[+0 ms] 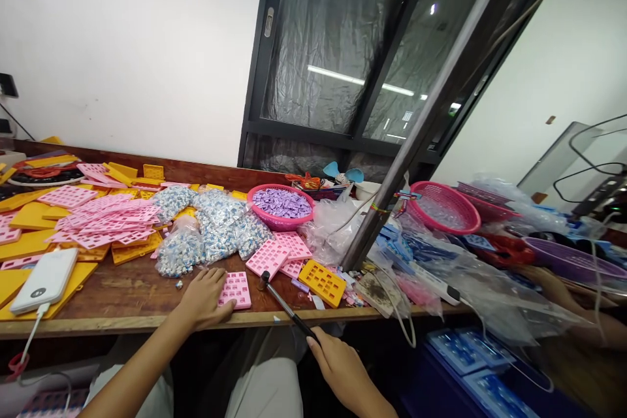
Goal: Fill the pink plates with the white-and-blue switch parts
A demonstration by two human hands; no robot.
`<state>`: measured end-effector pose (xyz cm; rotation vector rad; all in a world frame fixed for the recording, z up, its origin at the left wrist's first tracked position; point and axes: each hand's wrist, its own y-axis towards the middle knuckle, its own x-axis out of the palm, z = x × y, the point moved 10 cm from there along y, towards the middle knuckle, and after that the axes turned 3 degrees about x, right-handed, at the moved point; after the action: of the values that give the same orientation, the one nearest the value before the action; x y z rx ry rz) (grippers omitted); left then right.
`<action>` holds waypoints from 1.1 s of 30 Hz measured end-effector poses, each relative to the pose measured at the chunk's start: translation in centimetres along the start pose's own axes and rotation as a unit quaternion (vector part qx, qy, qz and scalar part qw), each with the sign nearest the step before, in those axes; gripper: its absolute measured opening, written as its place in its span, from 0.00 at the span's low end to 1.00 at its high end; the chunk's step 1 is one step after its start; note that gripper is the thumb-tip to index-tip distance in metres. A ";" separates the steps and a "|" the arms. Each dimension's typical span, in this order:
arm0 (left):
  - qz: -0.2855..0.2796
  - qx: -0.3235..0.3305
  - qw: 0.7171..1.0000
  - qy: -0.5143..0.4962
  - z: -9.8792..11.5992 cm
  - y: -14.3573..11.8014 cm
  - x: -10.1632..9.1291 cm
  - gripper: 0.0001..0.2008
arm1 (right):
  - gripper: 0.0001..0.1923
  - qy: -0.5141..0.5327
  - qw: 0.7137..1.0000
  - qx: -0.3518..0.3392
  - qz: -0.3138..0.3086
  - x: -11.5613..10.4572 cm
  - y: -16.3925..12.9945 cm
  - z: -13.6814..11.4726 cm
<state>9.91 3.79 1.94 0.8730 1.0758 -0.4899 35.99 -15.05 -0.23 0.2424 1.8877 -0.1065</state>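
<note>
A pink plastic plate with rows of square openings [237,290] lies flat at the table's front edge. Its left side is held by my left hand [206,297], thumb along the near edge and fingers at the far left corner. My right hand [340,366] is closed round the dark handle of a small hammer [284,304]. The hammer's head is over the table, just right of the plate. More pink plates [268,259] and a yellow plate with openings [322,283] lie beyond and to the right. Clear bags of small blue and white pieces [181,248] sit behind my left hand.
A pink basket of purple pieces [281,202] stands at the back. Piled pink and yellow plates and a white power bank [44,281] are on the left. A slanted metal pole [416,137] rises on the right, near plastic bags and another person's arm [563,294].
</note>
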 end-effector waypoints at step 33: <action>-0.011 -0.075 0.997 -0.008 -2.2 -1.8 1.6 0.46 | 0.23 -0.010 0.994 -0.077 0.077 -2.6 1.1 -4.0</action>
<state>8.07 4.64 -0.58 0.7258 1.0932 -0.4281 33.37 -13.48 3.59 0.2778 1.8393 0.1408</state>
